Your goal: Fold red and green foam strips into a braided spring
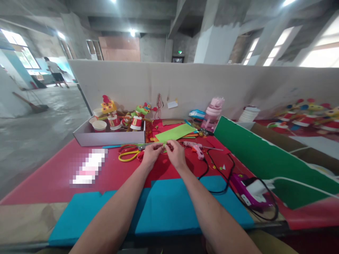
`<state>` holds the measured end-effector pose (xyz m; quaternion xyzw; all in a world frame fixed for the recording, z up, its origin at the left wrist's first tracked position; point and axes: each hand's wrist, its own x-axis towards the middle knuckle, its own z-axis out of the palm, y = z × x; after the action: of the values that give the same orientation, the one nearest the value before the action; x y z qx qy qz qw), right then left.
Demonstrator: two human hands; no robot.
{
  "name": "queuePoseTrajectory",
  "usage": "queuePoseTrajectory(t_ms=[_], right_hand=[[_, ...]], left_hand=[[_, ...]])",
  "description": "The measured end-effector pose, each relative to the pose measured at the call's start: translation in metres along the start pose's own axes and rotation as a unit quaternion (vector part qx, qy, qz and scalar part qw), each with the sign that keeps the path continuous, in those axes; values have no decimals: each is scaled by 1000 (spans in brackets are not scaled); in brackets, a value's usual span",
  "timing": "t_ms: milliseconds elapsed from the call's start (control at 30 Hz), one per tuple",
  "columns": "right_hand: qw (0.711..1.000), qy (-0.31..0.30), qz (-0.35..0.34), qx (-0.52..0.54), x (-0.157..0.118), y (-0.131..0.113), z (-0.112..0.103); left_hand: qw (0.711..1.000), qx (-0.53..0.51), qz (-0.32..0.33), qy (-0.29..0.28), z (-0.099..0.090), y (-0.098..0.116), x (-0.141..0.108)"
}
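Both of my hands meet over the middle of the red table cover (111, 176). My left hand (153, 153) and my right hand (175, 153) pinch a small green piece (164, 145) between their fingertips; its shape is too small to make out. Just left of my left hand lie scissors with yellow handles (128, 156) and a red-handled pair. A pink glue gun (195, 148) rests to the right of my right hand. Behind my fingers are a light green sheet (175, 132) and some orange strips.
A white box (111, 138) with cups and paper figures stands back left. A green-sided box (267, 158) is at the right, near a purple power strip (250, 194) with cables. Blue foam (169, 204) lies under my forearms. A person (55, 72) stands far left.
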<state>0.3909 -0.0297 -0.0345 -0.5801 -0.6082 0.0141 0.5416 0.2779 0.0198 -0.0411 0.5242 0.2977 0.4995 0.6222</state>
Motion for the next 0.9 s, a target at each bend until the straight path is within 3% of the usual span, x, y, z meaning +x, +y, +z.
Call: queuePoseTrajectory(t_ms=[300, 467, 533, 667, 733, 900], right_hand=[[1000, -13, -14, -20, -1, -2, -2], [994, 4, 40, 97, 0, -3, -1], [977, 6, 107, 185, 1, -2, 1], [904, -32, 247, 347, 3, 1, 8], [883, -56, 265, 383, 3, 2, 10], [884, -52, 253, 389, 1, 1, 11]], left_hand=[[1000, 7, 5, -1, 2, 1, -2], [1000, -12, -2, 10, 1, 2, -1], [999, -48, -12, 20, 0, 2, 0], [993, -101, -37, 39, -2, 2, 2], [992, -112, -44, 35, -2, 2, 1], [993, -112, -31, 14, -2, 1, 1]])
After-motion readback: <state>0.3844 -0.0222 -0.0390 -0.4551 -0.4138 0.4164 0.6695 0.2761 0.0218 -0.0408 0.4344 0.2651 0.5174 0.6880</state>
